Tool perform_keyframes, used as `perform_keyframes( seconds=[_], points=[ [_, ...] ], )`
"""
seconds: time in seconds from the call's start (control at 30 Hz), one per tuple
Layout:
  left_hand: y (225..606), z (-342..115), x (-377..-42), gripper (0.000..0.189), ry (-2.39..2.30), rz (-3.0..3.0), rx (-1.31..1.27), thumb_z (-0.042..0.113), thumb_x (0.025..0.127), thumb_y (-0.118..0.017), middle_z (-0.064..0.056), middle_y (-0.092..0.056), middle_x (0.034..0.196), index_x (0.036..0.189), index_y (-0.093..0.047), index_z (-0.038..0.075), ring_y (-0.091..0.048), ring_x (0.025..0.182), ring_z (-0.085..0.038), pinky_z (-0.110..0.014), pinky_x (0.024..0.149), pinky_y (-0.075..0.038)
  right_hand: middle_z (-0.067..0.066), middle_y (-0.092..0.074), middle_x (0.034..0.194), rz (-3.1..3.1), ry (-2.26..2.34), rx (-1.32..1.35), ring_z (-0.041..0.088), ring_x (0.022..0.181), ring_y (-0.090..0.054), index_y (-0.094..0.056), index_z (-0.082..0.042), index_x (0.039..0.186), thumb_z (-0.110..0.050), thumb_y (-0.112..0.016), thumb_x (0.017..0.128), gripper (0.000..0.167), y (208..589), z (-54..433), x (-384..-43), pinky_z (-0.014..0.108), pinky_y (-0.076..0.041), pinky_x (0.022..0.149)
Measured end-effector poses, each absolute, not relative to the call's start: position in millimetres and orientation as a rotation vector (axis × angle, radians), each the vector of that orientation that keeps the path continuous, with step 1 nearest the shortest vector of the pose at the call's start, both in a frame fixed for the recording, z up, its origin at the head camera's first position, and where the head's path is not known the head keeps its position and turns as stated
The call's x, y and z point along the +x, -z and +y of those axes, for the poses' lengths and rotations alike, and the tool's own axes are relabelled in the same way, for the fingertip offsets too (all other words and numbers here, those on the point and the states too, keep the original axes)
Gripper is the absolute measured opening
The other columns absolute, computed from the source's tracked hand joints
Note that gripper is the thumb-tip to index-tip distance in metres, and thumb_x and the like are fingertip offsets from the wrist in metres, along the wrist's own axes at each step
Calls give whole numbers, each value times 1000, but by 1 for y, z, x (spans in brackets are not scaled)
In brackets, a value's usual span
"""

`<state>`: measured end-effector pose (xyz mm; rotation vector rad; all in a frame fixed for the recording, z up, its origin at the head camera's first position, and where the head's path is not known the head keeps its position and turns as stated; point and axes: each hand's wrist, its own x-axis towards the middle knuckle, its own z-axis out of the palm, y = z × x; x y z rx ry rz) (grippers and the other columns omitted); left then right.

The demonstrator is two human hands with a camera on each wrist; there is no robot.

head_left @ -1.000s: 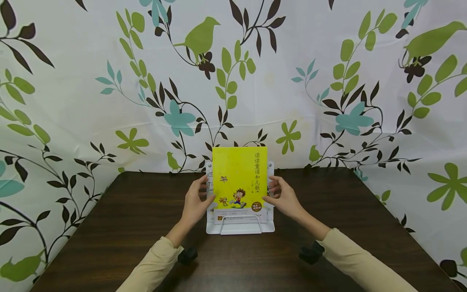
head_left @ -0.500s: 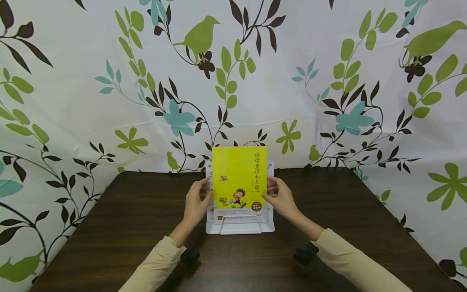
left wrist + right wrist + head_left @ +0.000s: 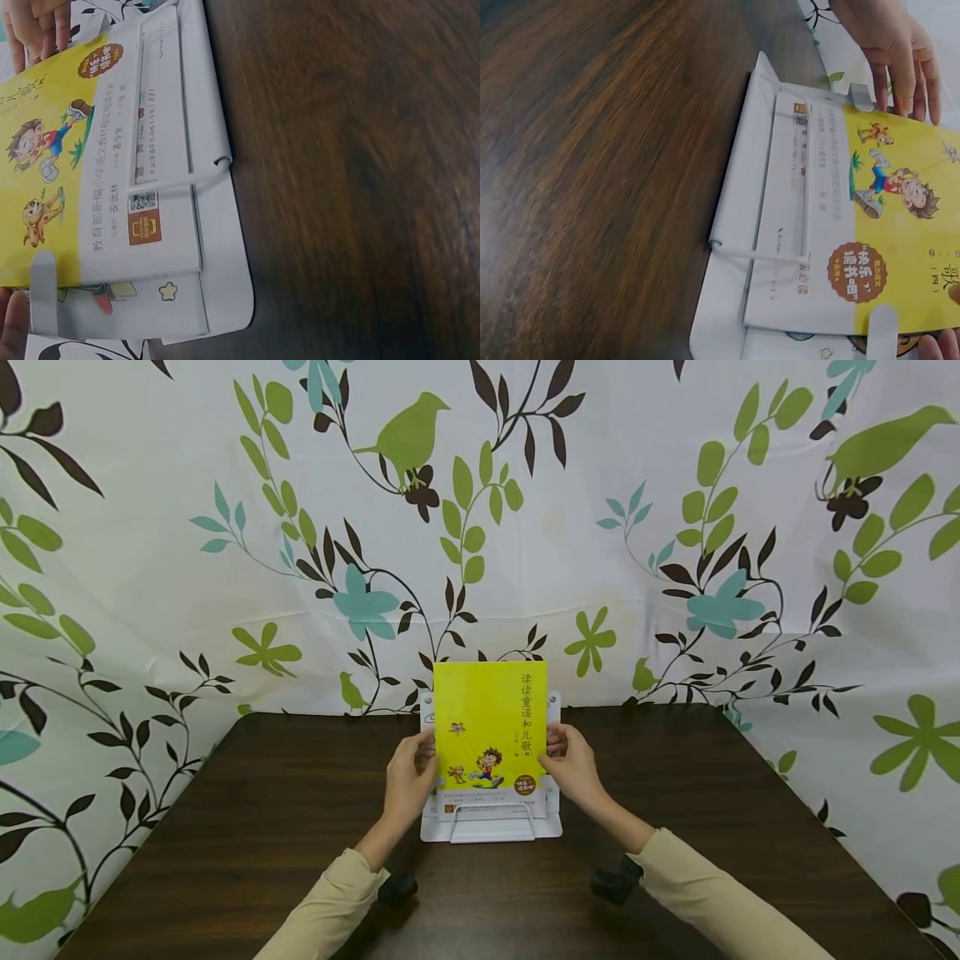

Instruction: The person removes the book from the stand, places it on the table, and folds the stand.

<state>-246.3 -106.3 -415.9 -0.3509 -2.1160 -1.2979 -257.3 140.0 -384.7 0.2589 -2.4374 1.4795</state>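
A yellow children's book [image 3: 480,718] with a cartoon boy on its cover stands upright on a white book stand [image 3: 427,832]. The stand's wire holder [image 3: 176,182] crosses the lower front of the book. Behind it, a white book with star drawings [image 3: 142,309] shows along the side. My left hand [image 3: 407,781] holds the left edge, thumb toward the front, fingers partly hidden behind. On the opposite edge my right hand [image 3: 576,770] pinches the book, thumb on the cover and fingers behind it.
The stand rests on a dark wooden table [image 3: 300,827], near its far edge. A white cloth printed with birds and leaves [image 3: 555,552] hangs behind. Below each sleeve is a black wrist device, such as the right one [image 3: 617,883].
My left hand has shifted slightly right, its fingers drawing in against the book's edge. The right forearm has come slightly inward. Book and stand stay in place.
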Motion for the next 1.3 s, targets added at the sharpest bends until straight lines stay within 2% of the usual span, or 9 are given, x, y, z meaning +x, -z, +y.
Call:
perform_keyframes(
  seconds=[0.23, 0.57, 0.73, 0.87, 1.0, 1.3],
  points=[
    [417, -104, -246, 39, 1335, -2143, -296, -7, 78, -63, -14, -57, 97, 116, -57, -3, -59, 80, -22, -31, 66, -52, 15, -51, 90, -2465, -1415, 275, 25, 81, -52, -52, 7, 108, 7, -62, 73, 36, 383, 141, -258, 23, -47, 63],
    [420, -102, -246, 41, 1360, -2133, -318, -7, 77, -65, -13, -55, 98, 116, -56, -3, -58, 80, -21, -31, 67, -52, 16, -50, 91, -2351, -1411, 463, 24, 78, -51, -47, 5, 108, 12, -60, 75, 35, 397, 147, -260, 23, -49, 60],
    [421, -101, -248, 45, 1353, -2108, -364, -8, 75, -66, -14, -53, 99, 118, -53, -4, -57, 83, -22, -31, 68, -53, 18, -51, 93, -2281, -1392, 562, 27, 79, -52, -46, 7, 111, 12, -62, 75, 40, 406, 149, -262, 24, -50, 57],
    [422, -101, -249, 47, 1336, -2092, -387, -9, 74, -67, -14, -52, 98, 118, -52, -3, -56, 84, -22, -31, 65, -53, 15, -52, 95, -2293, -1339, 616, 22, 78, -52, -41, 4, 119, 12, -62, 76, 48, 413, 150, -260, 21, -50, 58],
    [423, -102, -250, 49, 1288, -2078, -413, -9, 73, -68, -14, -53, 98, 119, -53, -3, -56, 82, -22, -29, 62, -53, 15, -52, 96, -2294, -1277, 650, 21, 78, -51, -37, 4, 125, 13, -62, 76, 56, 419, 150, -260, 22, -50, 58],
    [427, -106, -250, 57, 1241, -2098, -440, -9, 71, -70, -12, -53, 98, 124, -51, -1, -55, 79, -18, -25, 60, -53, 14, -53, 96, -2269, -1243, 655, 19, 79, -50, -38, 4, 127, 12, -62, 76, 57, 423, 148, -260, 23, -50, 58]
  ],
)
